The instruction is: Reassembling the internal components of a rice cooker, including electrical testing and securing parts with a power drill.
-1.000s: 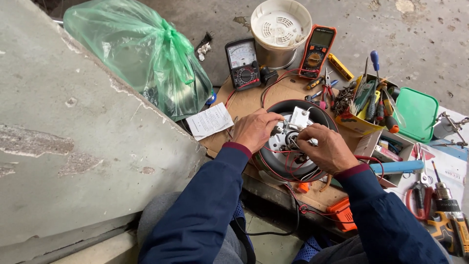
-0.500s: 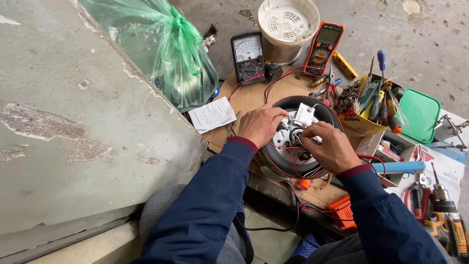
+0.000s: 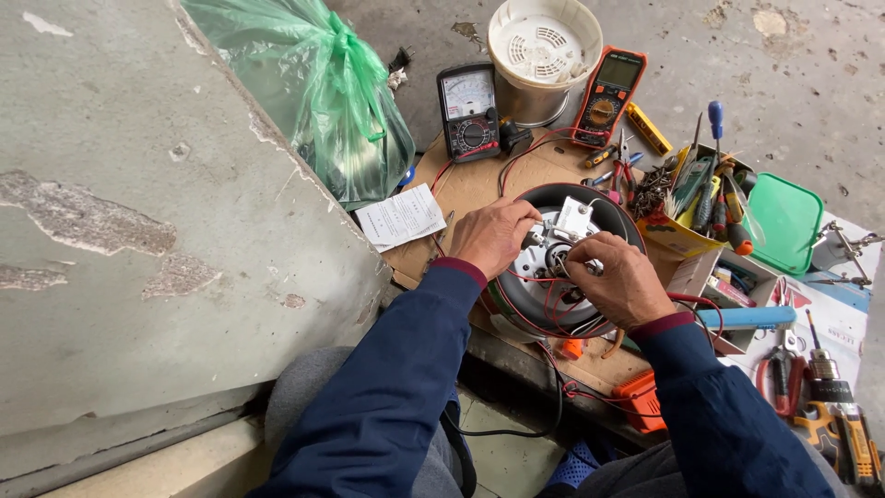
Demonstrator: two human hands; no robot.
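Mid-repair on the round black-and-silver appliance base [image 3: 553, 277], upturned on the wooden board [image 3: 479, 184] with red wires [image 3: 544, 304] still loose: left hand [image 3: 493, 235] steadying its far-left rim, right hand [image 3: 619, 281] pinching central wiring, nothing closed up.

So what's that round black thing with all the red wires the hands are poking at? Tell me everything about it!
The round appliance base lies upturned on a wooden board. It has a black rim, a silvery metal underside, a white block near the middle and thin red wires looping across it. The left hand rests on its left edge; the right hand pinches the wiring at its centre.
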